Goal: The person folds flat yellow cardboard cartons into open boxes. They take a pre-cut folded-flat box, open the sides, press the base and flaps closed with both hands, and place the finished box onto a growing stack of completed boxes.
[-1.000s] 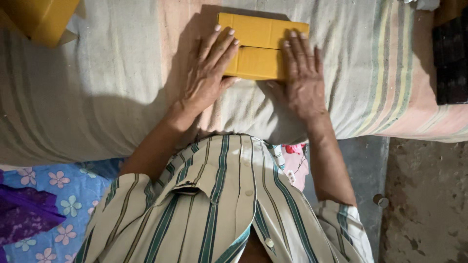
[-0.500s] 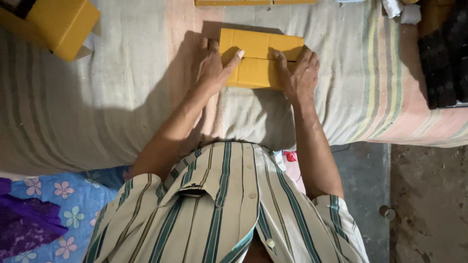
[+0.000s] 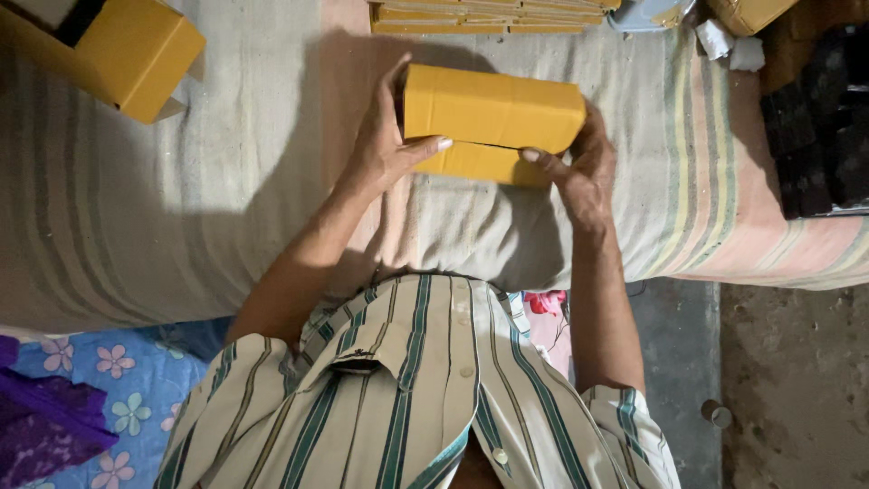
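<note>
Over the striped bed [image 3: 181, 208], a yellow cardboard box [image 3: 493, 110] sits clamped between left hand [image 3: 385, 145] and right hand [image 3: 584, 167], apparently lifted clear.

Single head cam, no 2nd view to overlap. Looks almost straight down from above the person's striped shirt [image 3: 407, 398], facing fwd over the striped cloth-covered surface [image 3: 181, 208]. Close range: left hand [image 3: 385, 145] and right hand [image 3: 584, 172] sit upper-centre, approx. arm's reach. Frame edges cut off a yellow box [image 3: 127, 54], probably cardboard.
</note>
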Motion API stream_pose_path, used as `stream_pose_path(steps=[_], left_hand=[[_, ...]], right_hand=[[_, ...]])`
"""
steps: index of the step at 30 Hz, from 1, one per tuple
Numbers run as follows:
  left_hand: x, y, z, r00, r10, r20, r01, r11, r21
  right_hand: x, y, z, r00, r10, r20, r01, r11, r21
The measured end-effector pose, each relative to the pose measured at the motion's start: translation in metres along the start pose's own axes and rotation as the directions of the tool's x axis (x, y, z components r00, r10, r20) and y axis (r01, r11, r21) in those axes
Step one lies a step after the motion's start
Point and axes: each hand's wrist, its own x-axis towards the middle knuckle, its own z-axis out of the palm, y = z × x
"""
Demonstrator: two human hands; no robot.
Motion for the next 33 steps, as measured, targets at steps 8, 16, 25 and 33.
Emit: stream_pose_path(steps=[8,16,25,33], left_hand=[[-0.023,0.012,-0.032,0.899,0.217,0.382,-0.392,0.788,0.474],[-0.049,0.037,-0.030,0.953,0.024,0.303,-0.145,0.913,0.382],[-0.061,0.015,-0.022,0.977,0.055,0.204,-0.130,0.919,0.372],[-0.071,0.010,-0.020,0.999,-0.011,0.045,-0.004,0.948,0.318]], right_hand=[[-0.038,-0.020,-0.017,0.939,-0.148,0.309,0.288,0.831,-0.476],[-0.031,-0.036,0.007,0.946,0.119,0.303,0.219,0.454,-0.863],[0.047,0.001,0.149,0.870,0.216,0.442,0.376,0.287,-0.881],[0.061,0.011,0.116,0.924,0.247,0.291,0.188,0.368,-0.910]])
